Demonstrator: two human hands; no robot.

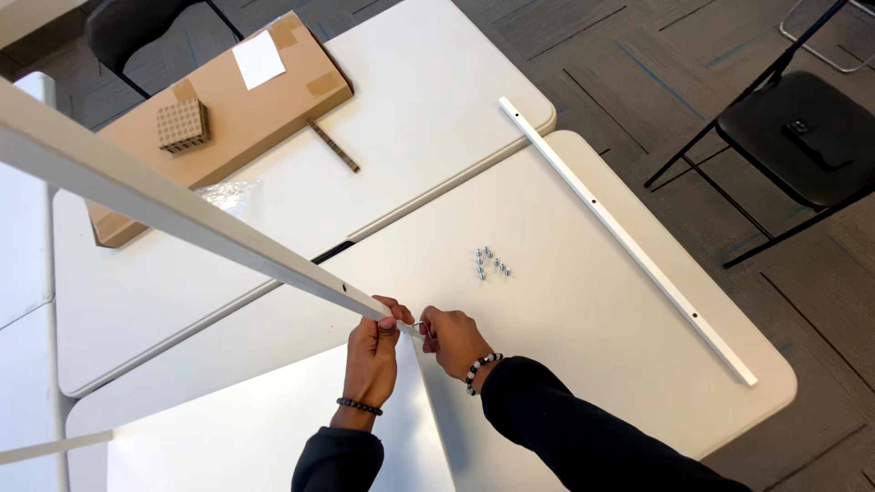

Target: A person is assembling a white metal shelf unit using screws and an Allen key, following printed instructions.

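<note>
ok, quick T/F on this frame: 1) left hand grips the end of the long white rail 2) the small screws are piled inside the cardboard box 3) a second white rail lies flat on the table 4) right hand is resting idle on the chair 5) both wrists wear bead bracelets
1) True: the left hand grips the end of the long white rail.
2) False: the small screws lie loose on the table, apart from the cardboard box.
3) True: the second white rail lies flat there.
4) False: the right hand is at the rail's end; the chair is untouched.
5) True.
</note>
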